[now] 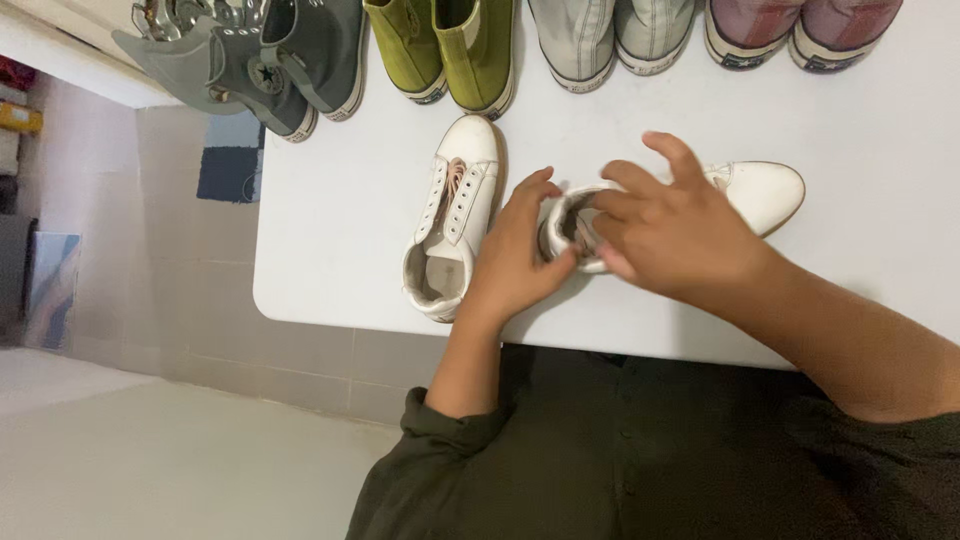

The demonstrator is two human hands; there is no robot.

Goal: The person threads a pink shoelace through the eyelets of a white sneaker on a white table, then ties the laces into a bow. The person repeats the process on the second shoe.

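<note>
Both hands are on one white shoe (770, 190) lying sideways near the tabletop's (880, 250) near edge, toe toward the right. The left hand (520, 250) grips the shoe's heel end, thumb pressed against the collar and fingers curled round the back. The right hand (670, 230) lies over the shoe's opening, fingers spread and bent, fingertips reaching into the collar; whether it truly pinches anything there cannot be told. Just left of the left hand, almost touching it, the matching white shoe (452, 215) stands upright, heel toward the near edge and toe toward the far edge, with pale pink laces. Along the far edge runs a row of high-top pairs: grey sneakers (290, 60) at the far left corner, then olive-green sneakers (450, 45), light grey sneakers (600, 35) and dusty pink sneakers (790, 30). Beyond the left edge lies tiled floor (150, 300).
</note>
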